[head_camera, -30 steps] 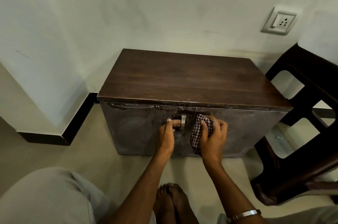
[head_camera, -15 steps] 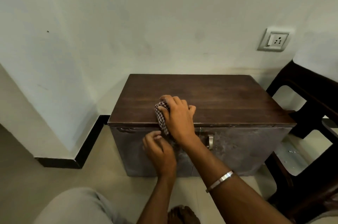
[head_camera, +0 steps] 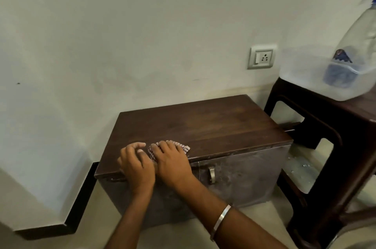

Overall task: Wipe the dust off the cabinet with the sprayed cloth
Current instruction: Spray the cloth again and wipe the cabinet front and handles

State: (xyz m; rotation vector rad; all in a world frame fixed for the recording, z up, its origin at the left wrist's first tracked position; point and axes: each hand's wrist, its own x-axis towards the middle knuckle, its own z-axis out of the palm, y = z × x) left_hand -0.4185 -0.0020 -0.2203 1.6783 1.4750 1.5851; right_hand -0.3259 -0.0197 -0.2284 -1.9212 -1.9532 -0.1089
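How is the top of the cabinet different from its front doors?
The cabinet top is smooth, dark brown wood with grain, while the front doors look grey, dull and smudged. The top lies flat and faces up; the doors stand upright and face the person. The right hand presses the checked cloth on the top; nothing touches the doors. The doors carry a metal handle; the top has none. Both belong to one cabinet.

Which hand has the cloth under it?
The right hand, the one with the metal bracelet, presses the checked cloth. The left hand is bare.
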